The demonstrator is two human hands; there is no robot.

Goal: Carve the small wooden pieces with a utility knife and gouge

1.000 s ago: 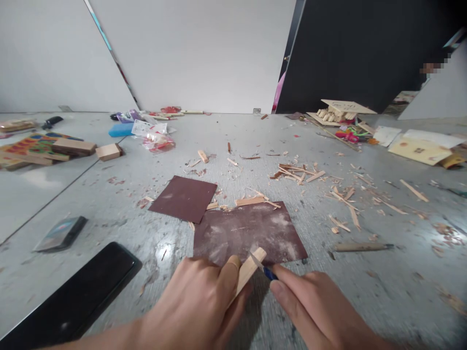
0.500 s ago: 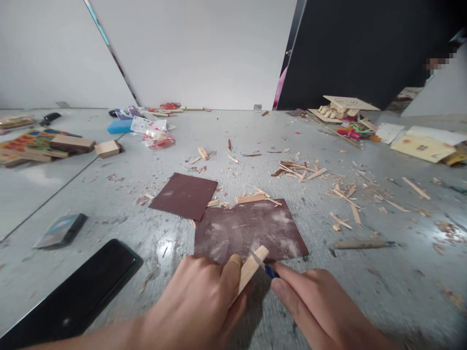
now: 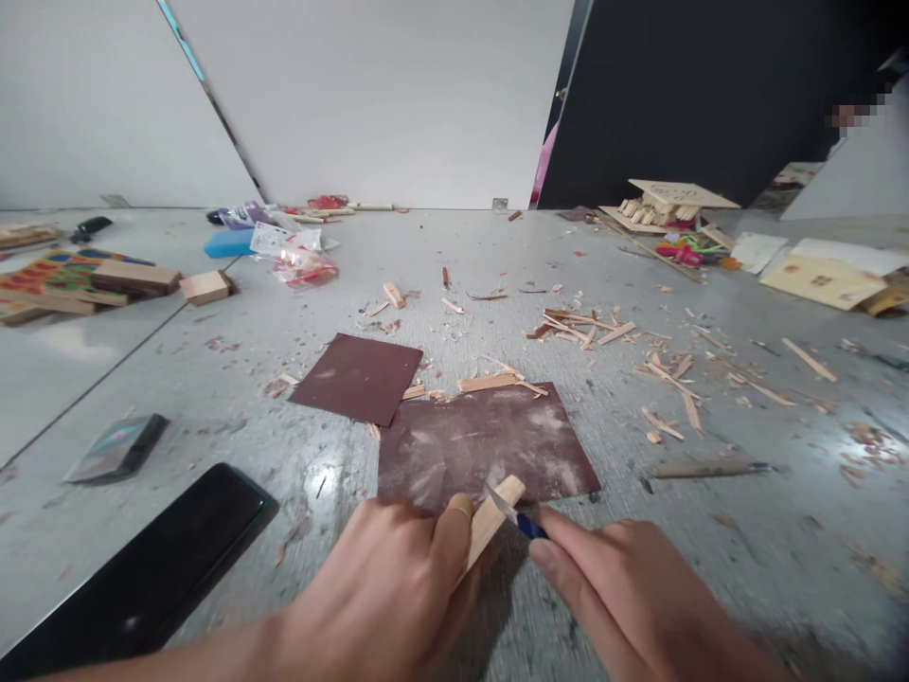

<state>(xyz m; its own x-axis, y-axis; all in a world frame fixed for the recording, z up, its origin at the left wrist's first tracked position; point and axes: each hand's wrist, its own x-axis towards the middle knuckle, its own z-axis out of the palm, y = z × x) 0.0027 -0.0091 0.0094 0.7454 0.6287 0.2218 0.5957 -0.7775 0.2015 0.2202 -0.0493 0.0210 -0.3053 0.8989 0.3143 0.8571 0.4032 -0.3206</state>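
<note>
My left hand is closed round a pale strip of wood, which slants up and to the right out of the grip. Its lower end is hidden by the fingers. In my right hand is a small knife with a blue handle, and its blade lies across the wood near the far end. Just beyond the hands a dusty brown sheet of sandpaper lies flat. A second, smaller piece of sandpaper overlaps its left corner.
A black phone lies at the lower left, beside a small packet. Wood shavings litter the table. To the right rests a thin carving tool. Wood blocks sit at the left; a small wooden model stands at the back right.
Both hands keep their grips, with the blade still against the wood's far end. The view has shifted slightly; any knife movement is too small to be sure of.
</note>
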